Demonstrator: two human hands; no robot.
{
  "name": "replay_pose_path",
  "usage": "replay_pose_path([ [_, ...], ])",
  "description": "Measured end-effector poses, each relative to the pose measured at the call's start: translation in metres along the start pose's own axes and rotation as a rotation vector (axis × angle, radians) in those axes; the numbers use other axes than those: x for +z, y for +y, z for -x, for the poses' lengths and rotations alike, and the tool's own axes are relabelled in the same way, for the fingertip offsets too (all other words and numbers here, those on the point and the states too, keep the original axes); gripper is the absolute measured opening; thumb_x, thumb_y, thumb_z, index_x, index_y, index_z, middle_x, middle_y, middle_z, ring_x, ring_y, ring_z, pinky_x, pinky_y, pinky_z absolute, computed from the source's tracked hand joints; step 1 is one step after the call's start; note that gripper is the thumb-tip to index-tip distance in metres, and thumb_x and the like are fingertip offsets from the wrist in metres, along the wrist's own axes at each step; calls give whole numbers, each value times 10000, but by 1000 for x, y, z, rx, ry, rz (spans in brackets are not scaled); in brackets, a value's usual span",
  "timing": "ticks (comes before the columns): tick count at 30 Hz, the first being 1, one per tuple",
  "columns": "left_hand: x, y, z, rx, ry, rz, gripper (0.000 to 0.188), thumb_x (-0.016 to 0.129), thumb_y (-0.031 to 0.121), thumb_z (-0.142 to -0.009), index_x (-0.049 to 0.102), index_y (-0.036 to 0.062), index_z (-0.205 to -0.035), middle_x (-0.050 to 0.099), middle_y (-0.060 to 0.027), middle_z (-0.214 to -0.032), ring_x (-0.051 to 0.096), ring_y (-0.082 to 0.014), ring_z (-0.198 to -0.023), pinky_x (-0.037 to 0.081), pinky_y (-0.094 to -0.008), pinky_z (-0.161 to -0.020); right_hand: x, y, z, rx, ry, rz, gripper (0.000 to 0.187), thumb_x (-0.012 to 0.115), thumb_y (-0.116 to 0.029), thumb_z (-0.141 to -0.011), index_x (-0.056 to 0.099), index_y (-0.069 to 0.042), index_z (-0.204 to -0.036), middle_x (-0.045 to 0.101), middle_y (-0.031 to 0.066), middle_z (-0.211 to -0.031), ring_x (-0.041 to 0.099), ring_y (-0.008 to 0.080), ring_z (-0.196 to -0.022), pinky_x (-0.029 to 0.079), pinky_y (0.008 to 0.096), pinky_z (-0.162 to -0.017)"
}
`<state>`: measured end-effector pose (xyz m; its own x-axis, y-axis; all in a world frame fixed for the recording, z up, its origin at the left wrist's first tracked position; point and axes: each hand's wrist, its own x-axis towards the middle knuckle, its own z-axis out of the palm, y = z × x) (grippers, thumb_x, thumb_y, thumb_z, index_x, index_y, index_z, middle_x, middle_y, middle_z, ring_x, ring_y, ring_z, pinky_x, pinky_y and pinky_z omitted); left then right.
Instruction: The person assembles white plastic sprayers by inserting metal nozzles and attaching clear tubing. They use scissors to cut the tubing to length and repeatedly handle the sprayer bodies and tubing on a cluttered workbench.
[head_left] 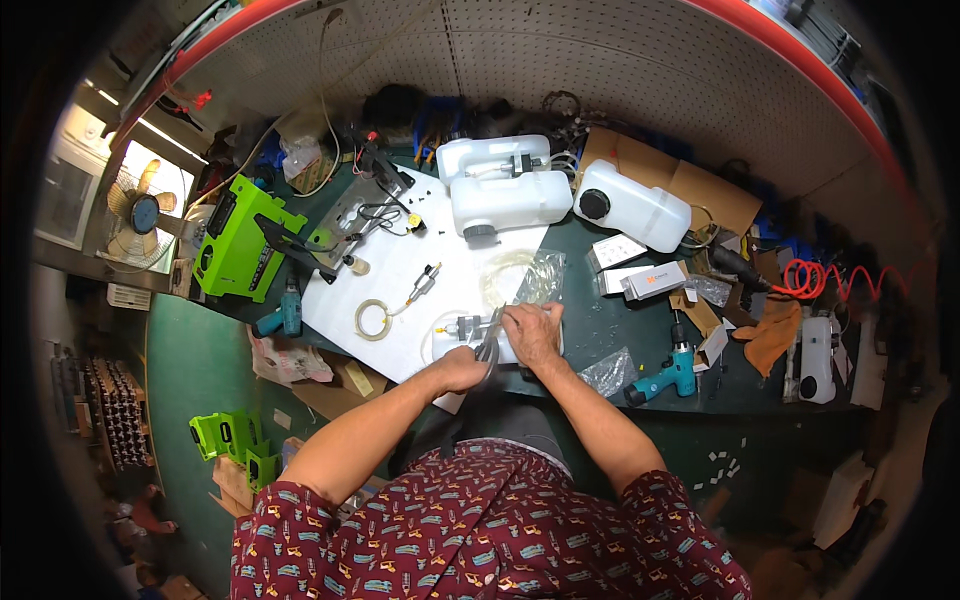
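Observation:
My left hand [462, 370] is closed around the lower part of a bundle of thin grey strands [488, 350]. At the upper end of that bundle, the fingers of my right hand [532, 332] are closed on it. Whether it is cable or straps cannot be made out. Beneath both hands lies a white plastic tank [447, 345], partly hidden, with a small metal pump [463, 328] on top. Just beyond my right hand is a clear plastic bag [545, 272] beside coiled clear tubing [507, 275]. A second small pump [424, 283] with a looped hose [372, 320] rests on the white sheet [335, 300].
Several white tanks [510, 203] stand at the back. To the left sits a green machine housing [240, 240] near a teal tool [290, 308]. On the right are a teal cordless drill [672, 372], small white boxes [653, 281], an orange glove [770, 335] and a red coiled air hose [805, 277].

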<state>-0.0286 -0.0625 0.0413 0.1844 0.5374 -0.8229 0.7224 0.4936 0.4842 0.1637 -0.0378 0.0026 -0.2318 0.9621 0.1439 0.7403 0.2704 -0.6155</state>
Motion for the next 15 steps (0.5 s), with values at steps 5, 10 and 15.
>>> replay_pose_path([
  [5, 2, 14, 5, -28, 25, 7, 411, 693, 400, -817, 704, -11, -827, 651, -106, -725, 589, -211, -627, 434, -352, -567, 3, 2, 2, -47, 57, -47, 121, 659, -204, -939, 735, -119, -900, 709, 64, -850, 675, 252, -907, 332, 481, -960],
  [10, -6, 24, 8, -62, -37, 50, 325, 702, 368, -805, 672, 55, -722, 599, -51, -624, 518, -164, -500, 366, -324, -459, 4, 5, 4, -74, 70, -65, 121, 661, -205, -939, 737, -124, -892, 711, 62, -844, 675, 255, -909, 331, 484, -965],
  [15, -5, 27, 6, 2, -15, -88, 299, 681, 297, -825, 699, 6, -757, 649, -104, -665, 586, -220, -531, 444, -367, -479, 1, 5, 3, -77, 43, -46, 113, 667, -199, -938, 748, -130, -901, 721, 59, -854, 676, 247, -915, 332, 478, -967],
])
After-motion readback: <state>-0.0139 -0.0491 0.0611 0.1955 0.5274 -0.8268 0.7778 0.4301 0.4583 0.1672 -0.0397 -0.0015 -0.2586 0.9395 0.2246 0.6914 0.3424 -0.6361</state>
